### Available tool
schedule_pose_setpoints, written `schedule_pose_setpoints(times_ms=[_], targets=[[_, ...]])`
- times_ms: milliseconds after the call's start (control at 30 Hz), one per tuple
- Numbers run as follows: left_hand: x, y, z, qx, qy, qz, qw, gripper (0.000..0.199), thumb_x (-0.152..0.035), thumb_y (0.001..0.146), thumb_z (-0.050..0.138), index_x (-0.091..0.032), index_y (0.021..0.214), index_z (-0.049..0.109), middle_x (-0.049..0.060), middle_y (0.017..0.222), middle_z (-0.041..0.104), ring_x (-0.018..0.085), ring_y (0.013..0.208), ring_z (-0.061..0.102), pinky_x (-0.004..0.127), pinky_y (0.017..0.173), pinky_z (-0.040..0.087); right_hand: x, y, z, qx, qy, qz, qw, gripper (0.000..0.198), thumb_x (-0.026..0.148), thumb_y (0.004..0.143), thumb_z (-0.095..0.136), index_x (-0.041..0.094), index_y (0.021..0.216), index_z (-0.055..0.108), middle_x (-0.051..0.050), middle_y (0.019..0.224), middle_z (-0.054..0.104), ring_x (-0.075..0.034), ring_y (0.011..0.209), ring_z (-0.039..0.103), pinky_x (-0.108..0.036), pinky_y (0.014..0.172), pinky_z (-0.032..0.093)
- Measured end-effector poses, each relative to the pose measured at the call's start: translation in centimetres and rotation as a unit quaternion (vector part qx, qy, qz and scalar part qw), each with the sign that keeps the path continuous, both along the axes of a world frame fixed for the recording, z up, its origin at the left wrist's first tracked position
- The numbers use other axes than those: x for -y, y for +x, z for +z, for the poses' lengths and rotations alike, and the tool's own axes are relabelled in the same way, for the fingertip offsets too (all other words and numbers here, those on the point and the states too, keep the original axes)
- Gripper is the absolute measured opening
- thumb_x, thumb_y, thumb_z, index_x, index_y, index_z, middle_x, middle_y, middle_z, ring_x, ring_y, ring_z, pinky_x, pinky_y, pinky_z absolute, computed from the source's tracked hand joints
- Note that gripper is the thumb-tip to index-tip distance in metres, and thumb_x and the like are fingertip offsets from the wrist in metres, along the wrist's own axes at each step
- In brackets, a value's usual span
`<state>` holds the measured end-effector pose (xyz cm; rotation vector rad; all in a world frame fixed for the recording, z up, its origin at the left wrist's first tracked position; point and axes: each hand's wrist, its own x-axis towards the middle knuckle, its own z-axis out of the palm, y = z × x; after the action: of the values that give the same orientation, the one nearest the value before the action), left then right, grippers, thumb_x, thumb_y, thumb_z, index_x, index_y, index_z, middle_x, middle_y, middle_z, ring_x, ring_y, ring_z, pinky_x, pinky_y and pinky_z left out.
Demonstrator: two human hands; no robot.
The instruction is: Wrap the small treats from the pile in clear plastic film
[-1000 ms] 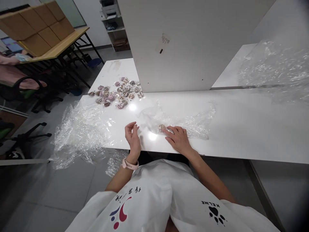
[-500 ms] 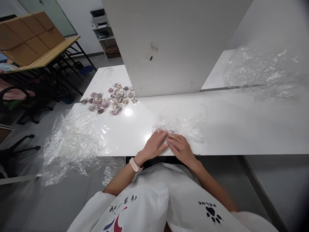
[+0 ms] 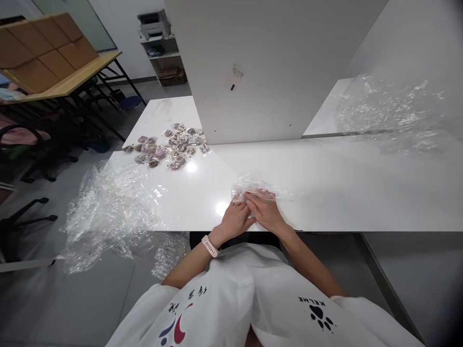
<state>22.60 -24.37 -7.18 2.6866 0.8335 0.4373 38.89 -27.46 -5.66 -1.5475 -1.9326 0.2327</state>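
A crumpled sheet of clear plastic film (image 3: 250, 181) lies near the front edge of the white table, bunched up under my fingers. My left hand (image 3: 236, 220), with a pale pink watch on its wrist, has its fingers curled into the near side of the film. Beside it my right hand (image 3: 266, 212) closes over the film, its fingers reaching toward the left hand's fingertips. Whatever the film may cover is hidden by my hands. Farther left on the table lies a group of small film-wrapped pieces (image 3: 177, 147), purple, brown and dark.
A big heap of clear film (image 3: 112, 217) hangs over the table's left front edge. More film (image 3: 394, 113) lies at the right back. A tall white panel (image 3: 267, 72) stands behind the white table (image 3: 361, 193). Cardboard boxes (image 3: 39, 53) sit on a wooden table at the far left.
The film has been gathered from a wide spread on the right into a smaller bunch at my hands. My right hand has moved slightly left and away from me.
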Motion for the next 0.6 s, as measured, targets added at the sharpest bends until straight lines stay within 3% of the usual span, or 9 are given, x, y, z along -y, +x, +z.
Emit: schedule_pose_setpoints(times_ms=[67, 133, 267, 333, 400, 467, 600], targets=[[-0.1, -0.5, -0.3, 0.047, -0.016, 0.001, 0.999, 0.020, -0.029, 0.095, 0.054, -0.014, 0.105, 0.063, 0.013, 0.103, 0.069, 0.025, 0.100, 0.065, 0.042, 0.090, 0.052, -0.6, -0.8, 0.9, 0.057, -0.035, 0.038, 0.997, 0.040, 0.038, 0.103, 0.036, 0.024, 0.122, 0.069, -0.009, 0.120, 0.068, -0.028, 0.117, 0.054, -0.049, 0.103, 0.035], [-0.3, -1.3, -0.2, 0.099, 0.003, 0.004, 0.995, 0.015, -0.020, 0.095, 0.051, -0.016, 0.101, 0.063, 0.012, 0.106, 0.069, 0.023, 0.104, 0.064, 0.039, 0.090, 0.052, -1.1, -0.4, 1.7, 0.087, -0.072, 0.068, 0.991, 0.040, 0.041, 0.102, 0.039, 0.025, 0.119, 0.071, -0.009, 0.119, 0.069, -0.029, 0.120, 0.054, -0.051, 0.104, 0.034], [-1.3, -2.8, 0.6, 0.101, 0.054, -0.033, 0.993, 0.033, -0.012, 0.091, 0.049, -0.019, 0.122, 0.056, 0.014, 0.136, 0.058, 0.026, 0.132, 0.049, 0.047, 0.109, 0.041, -2.3, 3.0, 2.5, 0.055, -0.140, 0.169, 0.974, 0.041, 0.048, 0.099, 0.045, 0.029, 0.129, 0.066, -0.006, 0.126, 0.068, -0.028, 0.123, 0.056, -0.050, 0.108, 0.036], [-2.1, -3.0, 0.9, 0.078, 0.035, -0.054, 0.995, 0.044, -0.009, 0.090, 0.046, -0.020, 0.133, 0.048, 0.013, 0.144, 0.052, 0.024, 0.135, 0.047, 0.047, 0.111, 0.038, -2.9, 5.0, 2.3, 0.023, -0.173, 0.240, 0.955, 0.053, 0.055, 0.092, 0.056, 0.031, 0.139, 0.058, -0.004, 0.135, 0.063, -0.028, 0.125, 0.056, -0.047, 0.108, 0.040], [-2.9, -2.9, 0.9, 0.067, 0.016, -0.050, 0.996, 0.048, -0.006, 0.091, 0.042, -0.021, 0.137, 0.043, 0.012, 0.145, 0.052, 0.022, 0.132, 0.049, 0.044, 0.107, 0.040, -3.2, 6.3, 1.7, -0.010, -0.188, 0.266, 0.945, 0.062, 0.057, 0.087, 0.062, 0.031, 0.142, 0.055, -0.004, 0.142, 0.058, -0.028, 0.128, 0.054, -0.047, 0.109, 0.041], [-3.8, -2.5, 0.7, 0.063, 0.009, -0.039, 0.997, 0.047, -0.006, 0.093, 0.040, -0.021, 0.137, 0.043, 0.010, 0.144, 0.053, 0.021, 0.131, 0.050, 0.042, 0.105, 0.040, -3.0, 6.5, 0.7, -0.049, -0.178, 0.226, 0.957, 0.052, 0.051, 0.090, 0.059, 0.031, 0.138, 0.059, -0.004, 0.141, 0.059, -0.029, 0.129, 0.054, -0.049, 0.109, 0.042], [-5.0, -1.6, 1.0, 0.049, -0.019, -0.008, 0.999, 0.032, -0.012, 0.098, 0.038, -0.020, 0.124, 0.053, 0.010, 0.126, 0.066, 0.021, 0.118, 0.057, 0.040, 0.101, 0.040, -1.8, 4.9, -0.7, -0.154, -0.165, 0.071, 0.972, 0.035, 0.043, 0.090, 0.057, 0.029, 0.121, 0.068, -0.005, 0.129, 0.066, -0.027, 0.122, 0.059, -0.048, 0.106, 0.045]])
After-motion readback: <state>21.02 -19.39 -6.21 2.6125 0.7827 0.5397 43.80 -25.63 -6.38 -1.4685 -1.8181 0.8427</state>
